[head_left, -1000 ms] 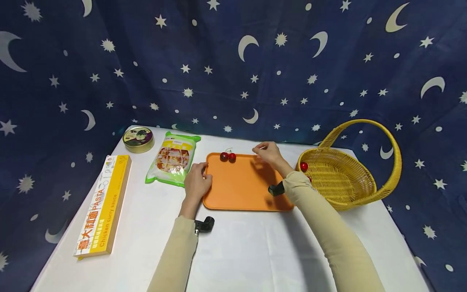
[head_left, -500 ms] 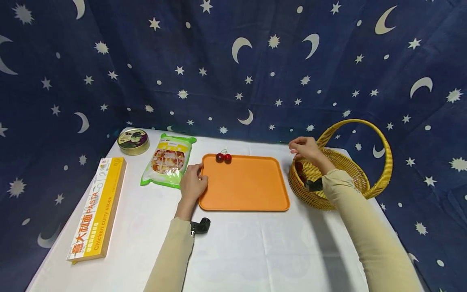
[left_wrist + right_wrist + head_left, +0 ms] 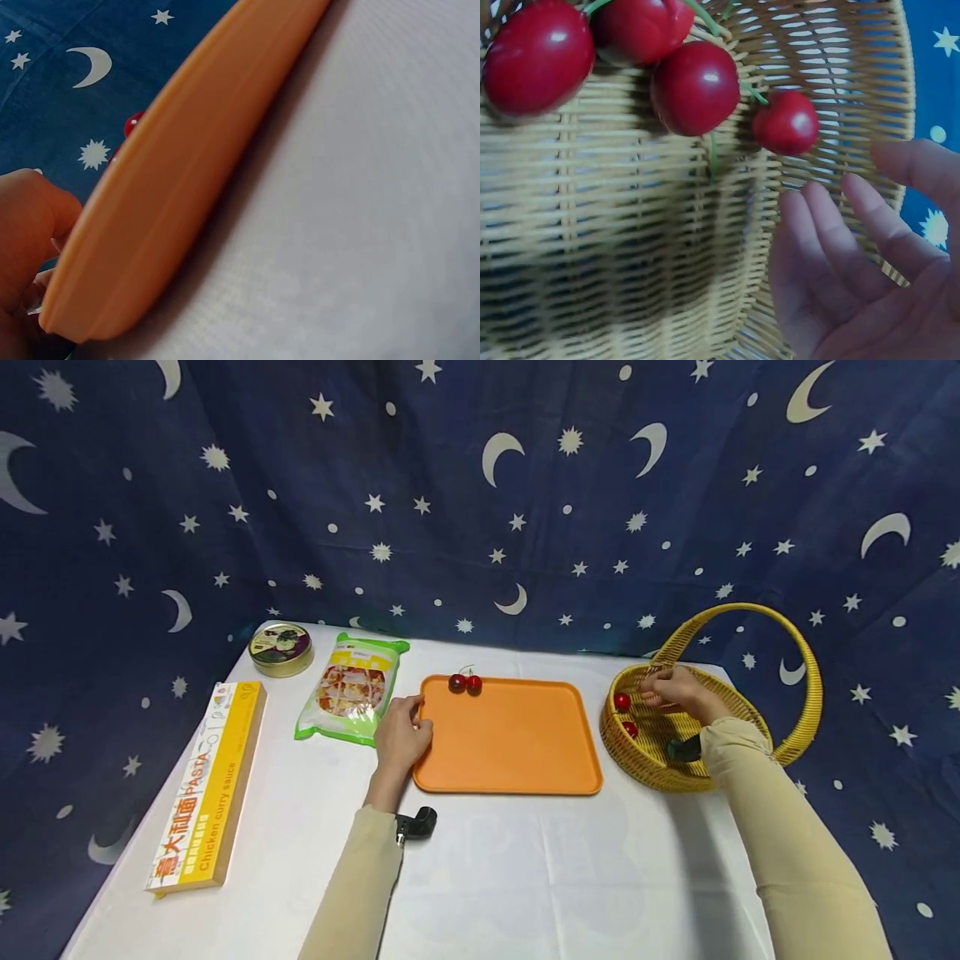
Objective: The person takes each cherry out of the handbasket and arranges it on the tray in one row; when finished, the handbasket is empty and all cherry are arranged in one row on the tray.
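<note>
An orange tray (image 3: 510,743) lies in the middle of the white table, with a pair of red cherries (image 3: 465,683) at its far rim. My left hand (image 3: 401,733) holds the tray's left rim (image 3: 187,172), fingers curled at the near corner. My right hand (image 3: 671,687) is down inside the yellow wicker basket (image 3: 757,735), palm up and fingers relaxed (image 3: 855,255), holding nothing. Several red cherries (image 3: 696,86) with green stems lie on the basket's weave just beyond the fingertips; two show in the head view (image 3: 622,702).
A bag of food (image 3: 352,687), a round tin (image 3: 281,647) and a long yellow pasta box (image 3: 206,785) lie to the left of the tray. The basket's tall handle (image 3: 787,635) arches over my right hand. A starred blue cloth hangs behind.
My right hand moved right from the tray's far edge, over the basket's rim and down inside it. The left hand stayed on the tray's left rim.
</note>
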